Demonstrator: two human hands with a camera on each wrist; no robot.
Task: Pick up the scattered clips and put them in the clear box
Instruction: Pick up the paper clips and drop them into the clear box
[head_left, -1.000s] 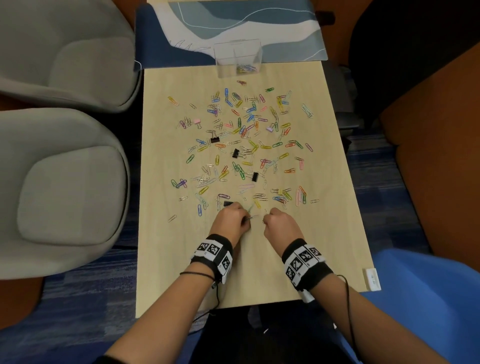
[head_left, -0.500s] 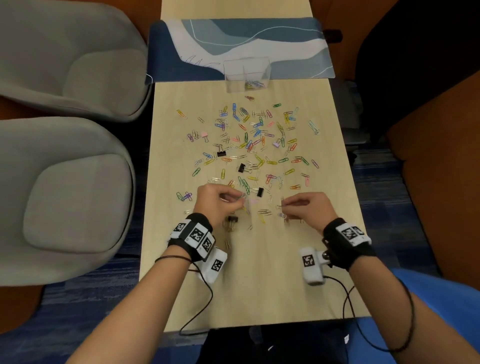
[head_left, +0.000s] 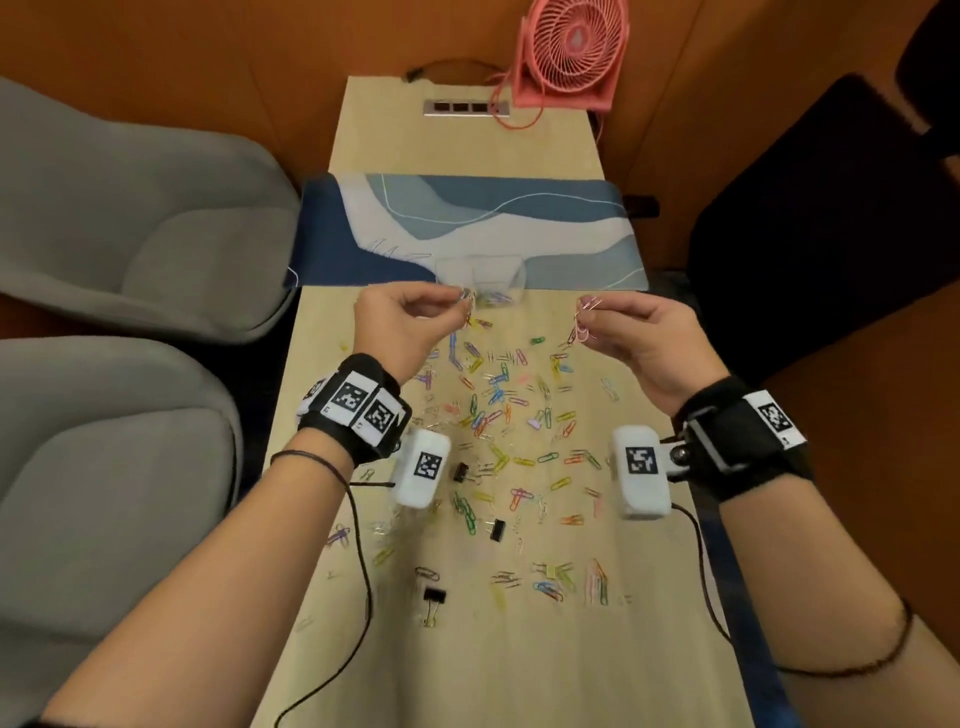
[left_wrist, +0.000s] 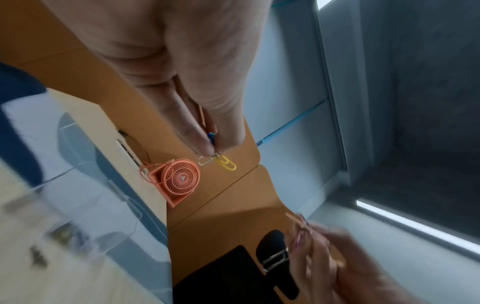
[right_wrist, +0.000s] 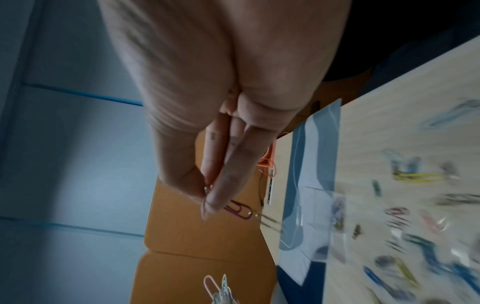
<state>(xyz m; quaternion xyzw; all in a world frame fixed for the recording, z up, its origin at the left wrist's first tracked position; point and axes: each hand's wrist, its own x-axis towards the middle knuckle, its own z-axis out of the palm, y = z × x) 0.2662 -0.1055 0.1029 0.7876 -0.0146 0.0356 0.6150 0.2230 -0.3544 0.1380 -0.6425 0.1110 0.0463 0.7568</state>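
Many coloured paper clips (head_left: 498, 410) and a few black binder clips (head_left: 497, 529) lie scattered over the wooden table (head_left: 519, 665). The clear box (head_left: 480, 280) stands at the table's far end with some clips inside. My left hand (head_left: 465, 304) is raised just left of the box and pinches a small bunch of clips (left_wrist: 219, 161), yellow and silver ones showing. My right hand (head_left: 587, 317) is raised to the right of the box and pinches pink and purple clips (right_wrist: 237, 209).
A blue and white mat (head_left: 467, 228) lies behind the box. A pink fan (head_left: 571, 52) and a socket strip (head_left: 465, 107) sit at the far end. Grey chairs (head_left: 119, 218) stand to the left, a dark chair (head_left: 831, 197) to the right.
Both hands have lifted off the near part of the table and travelled forward with their clips, up to the clear box. The head view has tilted up, showing the fan.
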